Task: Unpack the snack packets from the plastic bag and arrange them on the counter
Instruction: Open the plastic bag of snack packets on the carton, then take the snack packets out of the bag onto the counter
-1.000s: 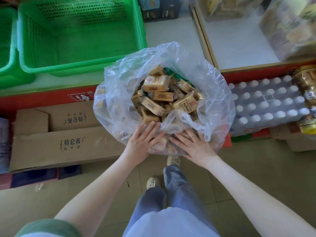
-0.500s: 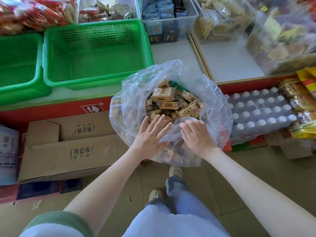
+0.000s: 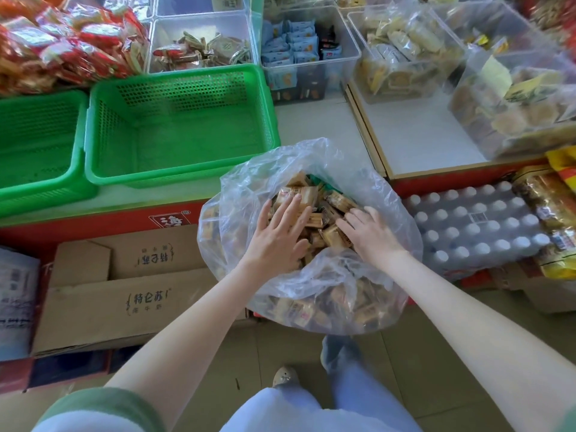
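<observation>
- the job is looking as if it is only beginning: the tan snack packets (image 3: pixel 298 194) are lying heaped inside the clear plastic bag (image 3: pixel 378 194), and i am seeing none of that kind out on the white counter (image 3: pixel 311 126).
- the bag is standing open-mouthed just in front of the counter's red edge, between the cardboard boxes (image 3: pixel 124 291) and the wrapped pack of bottles (image 3: pixel 473 226); what is carrying it is hidden.
- the left grip (image 3: pixel 280 235) is lying on top of the heap with fingers straight and apart, clamping nothing.
- the right grip (image 3: pixel 371 233) is dipping into the packets beside it; its fingertips are sinking among wrappers, so i cannot tell whether it is pinching one.
- the green basket (image 3: pixel 180 129) is sitting on the counter just beyond the bag.
- remaining, as i am judging it: lifting out practically every packet and arranging them all.
</observation>
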